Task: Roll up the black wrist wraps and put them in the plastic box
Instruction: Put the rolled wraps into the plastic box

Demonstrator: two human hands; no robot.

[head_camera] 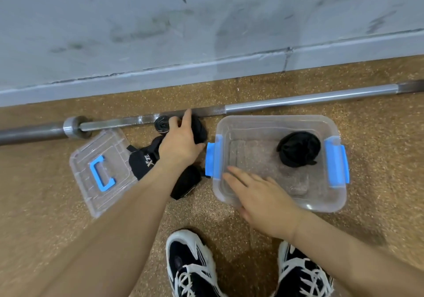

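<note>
Centre of the frame: clear plastic box (278, 122) with 2 blue latches, open, standing on speckled brown floor (57, 216). Inside, toward its right end: 1 rolled black wrist wrap (298, 148); rest of the box floor bare. Left of the box, a loose heap of black wrist wraps (146, 161), one with white lettering, another stretched down toward lower centre, touching or just beside the left latch. Left hand (181, 140) laid over the top of that heap, fingers curled around a dark bundle (199, 131), index finger stretched toward the bar; a firm grasp on the bundle cannot be confirmed. Small rolled black strap (161, 124) just left of the fingers, against the bar. Right hand (261, 198) spread flat and holding nothing, over the near left corner of the box, fingertips past the rim.

Clear lid (101, 170) with blue handle lying flat at left, tilted, touching the heap's left edge. Steel barbell (298, 100) running across the frame behind everything, close to the box's far wall and the lid's far corner. Grey wall (206, 21) beyond. 2 dark-and-white shoes (192, 267) at the bottom edge, below the box. Open floor at lower left and right of the box
</note>
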